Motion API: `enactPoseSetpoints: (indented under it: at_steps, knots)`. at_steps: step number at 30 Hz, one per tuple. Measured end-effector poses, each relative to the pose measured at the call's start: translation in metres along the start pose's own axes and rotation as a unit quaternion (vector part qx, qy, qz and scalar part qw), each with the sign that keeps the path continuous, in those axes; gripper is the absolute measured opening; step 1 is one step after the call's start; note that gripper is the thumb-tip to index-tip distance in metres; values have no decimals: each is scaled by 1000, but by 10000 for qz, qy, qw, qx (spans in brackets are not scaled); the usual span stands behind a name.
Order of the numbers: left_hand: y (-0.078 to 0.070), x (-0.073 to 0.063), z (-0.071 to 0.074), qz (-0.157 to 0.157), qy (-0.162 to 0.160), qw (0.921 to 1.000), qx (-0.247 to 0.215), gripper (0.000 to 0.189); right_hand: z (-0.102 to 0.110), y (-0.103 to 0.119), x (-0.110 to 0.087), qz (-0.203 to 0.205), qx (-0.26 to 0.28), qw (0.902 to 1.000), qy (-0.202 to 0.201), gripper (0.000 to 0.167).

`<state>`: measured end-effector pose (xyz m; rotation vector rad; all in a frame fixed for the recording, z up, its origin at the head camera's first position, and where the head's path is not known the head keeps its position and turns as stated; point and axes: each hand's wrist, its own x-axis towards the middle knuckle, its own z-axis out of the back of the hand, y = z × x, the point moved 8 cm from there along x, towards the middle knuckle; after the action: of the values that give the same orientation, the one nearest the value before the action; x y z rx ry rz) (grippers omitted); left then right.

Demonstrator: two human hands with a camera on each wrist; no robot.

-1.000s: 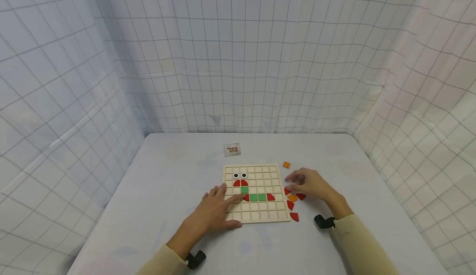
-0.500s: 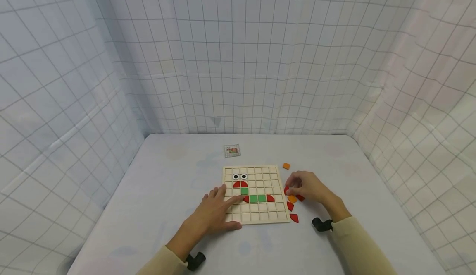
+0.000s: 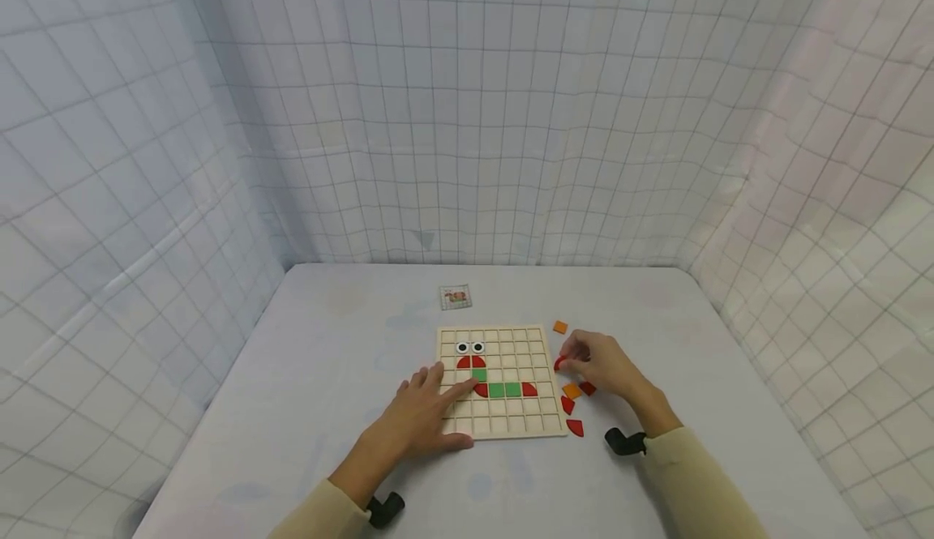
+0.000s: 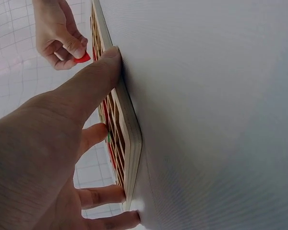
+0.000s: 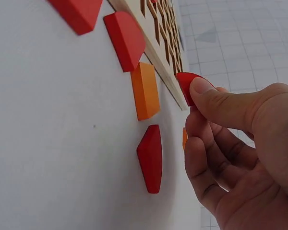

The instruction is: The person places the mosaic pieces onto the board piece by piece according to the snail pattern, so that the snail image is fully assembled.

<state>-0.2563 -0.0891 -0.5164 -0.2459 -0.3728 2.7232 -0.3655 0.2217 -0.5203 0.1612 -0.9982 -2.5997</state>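
Between thumb and fingers my right hand (image 3: 600,361) pinches a red quarter-circle tile (image 5: 186,86), raised off the table beside the board's right edge. My left hand (image 3: 419,419) lies spread over the left side of the wooden grid board (image 3: 511,425), thumb on its near edge (image 4: 129,124) and index fingertip at a red tile (image 3: 481,391). On the board sit two eye tiles (image 3: 470,348), two red quarter-circles (image 3: 470,362) below them, a green square (image 3: 478,374), then a row of two green squares (image 3: 504,390) with a red quarter-circle (image 3: 529,390) at its right end.
Right of the board lie loose red tiles (image 5: 151,158) and an orange square (image 5: 146,91). Another orange square (image 3: 560,327) lies near the board's far right corner. A small picture card (image 3: 456,297) lies behind the board. Grid-patterned curtains (image 3: 467,117) enclose the table.
My right hand has closed its fingertips on a red quarter-circle tile, lifted it from the pile and moved slightly left toward the board. My left hand has stayed in place.
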Motion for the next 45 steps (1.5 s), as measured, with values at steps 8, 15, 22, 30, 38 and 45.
enactPoseSetpoints:
  at_steps: [8, 15, 22, 30, 38, 45]
  knots:
    - [-2, 2, -1, -36, 21, 10000, -6, 95, -8, 19, 8, 287, 185, 9993, -168, 14]
    - [-1, 6, -3, 14, 50, 10000, 50, 96, -28, 39, 22, 664, 170, 9976, 51, 11]
    - [-2, 7, -2, -6, 64, 9999, 100, 96, -47, 61, 36, 672, 259, 9969, 313, 6]
    - [-2, 7, -4, -21, 68, 9998, 165, 96, -63, 77, 48, 684, 100, 9969, 366, 6]
    - [-2, 8, -4, -19, 48, 9999, 164, 98, -69, 81, 51, 354, -36, 9986, 386, 7]
    - [-1, 6, -1, -40, -21, 9997, 225, 100, -72, 82, 53, 324, -110, 9984, 444, 7]
